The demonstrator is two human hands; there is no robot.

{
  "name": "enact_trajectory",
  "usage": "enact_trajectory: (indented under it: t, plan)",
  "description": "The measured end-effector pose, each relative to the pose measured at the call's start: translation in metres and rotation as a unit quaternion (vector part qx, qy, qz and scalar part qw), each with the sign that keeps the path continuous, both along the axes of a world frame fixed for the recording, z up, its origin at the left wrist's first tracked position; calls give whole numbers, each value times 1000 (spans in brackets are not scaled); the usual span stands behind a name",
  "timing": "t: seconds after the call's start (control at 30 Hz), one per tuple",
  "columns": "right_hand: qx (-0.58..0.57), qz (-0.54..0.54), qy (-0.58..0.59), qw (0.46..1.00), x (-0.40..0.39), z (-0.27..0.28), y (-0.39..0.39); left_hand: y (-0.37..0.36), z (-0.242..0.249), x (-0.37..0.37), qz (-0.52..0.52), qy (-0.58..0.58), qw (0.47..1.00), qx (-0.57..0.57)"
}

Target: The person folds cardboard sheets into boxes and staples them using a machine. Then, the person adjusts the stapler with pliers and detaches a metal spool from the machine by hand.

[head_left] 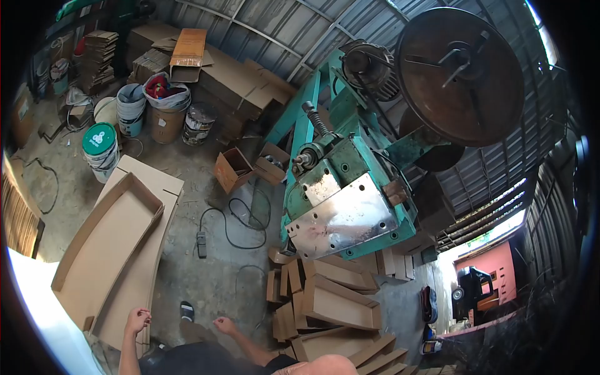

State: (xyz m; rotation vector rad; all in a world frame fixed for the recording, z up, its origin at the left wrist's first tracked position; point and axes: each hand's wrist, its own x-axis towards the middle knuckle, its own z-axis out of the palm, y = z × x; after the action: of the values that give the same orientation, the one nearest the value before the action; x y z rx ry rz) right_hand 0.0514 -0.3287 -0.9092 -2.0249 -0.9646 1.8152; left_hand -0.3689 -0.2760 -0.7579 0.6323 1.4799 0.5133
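My left hand (pixel 138 320) hovers over the lower end of a flat cardboard sheet (pixel 132 300), its fingers loosely curled and slightly apart, with nothing visible in them. On that sheet lies a long, shallow cardboard tray (pixel 109 240) with folded-up sides, tilted across it. My right hand (pixel 224 325) hangs in the air above the concrete floor, fingers half bent and holding nothing I can see. To the right of it, several folded cardboard trays (pixel 342 302) are heaped below a green machine (pixel 369 215) with a shiny metal plate.
A large round disc (pixel 460 76) rises from the machine. A foot pedal (pixel 201 244) and its cable lie on the floor. Two small open boxes (pixel 234 170) stand beside the machine. Buckets (pixel 102 152) and stacked cardboard (pixel 240 84) line the back.
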Motion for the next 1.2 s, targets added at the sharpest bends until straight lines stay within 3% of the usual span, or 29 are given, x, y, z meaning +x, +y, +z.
enact_trajectory:
  t: [0.07, 0.23, 0.33, 0.47, 0.57, 0.67, 0.77, 0.97, 1.03, 1.13, 1.17, 1.2]
  plan:
    - [-44, 44, -45, 997, -1, 35, -15, -4, -8, 1, 0, -4, 1000, -6]
    - [-66, 64, -49, 995, 3, 25, -38, -27, -29, -27, 56, -2, 998, -21]
    - [-58, 46, -21, 997, 4, 24, -44, -24, -26, -50, 81, 27, 996, -4]
    - [-39, -8, -5, 999, -16, 72, -20, 8, -39, -83, 126, 36, 991, 32]
    - [-37, -46, 19, 998, -34, 88, -24, 37, -51, -93, 108, 29, 993, 33]
    - [-52, -71, 36, 996, -38, 70, -41, 55, -69, -95, 85, 9, 996, 26]
    - [-104, 15, -15, 994, -60, 93, -29, 50, -82, -91, 81, 11, 996, 21]
    - [-74, 14, -1, 997, -89, 90, -13, 4, -93, -104, 68, -1, 997, -22]
    - [-46, -21, 29, 998, -93, 80, -11, -17, -105, -114, 82, 10, 997, -9]
    - [-50, 9, 2, 999, -104, 94, 2, -65, -123, -131, 126, -9, 992, 12]
    - [-35, 3, 37, 999, -93, 55, -12, -79, -121, -135, 149, -7, 989, 23]
    - [-45, 22, 31, 998, -90, 54, -10, -95, -114, -138, 159, 14, 987, 19]
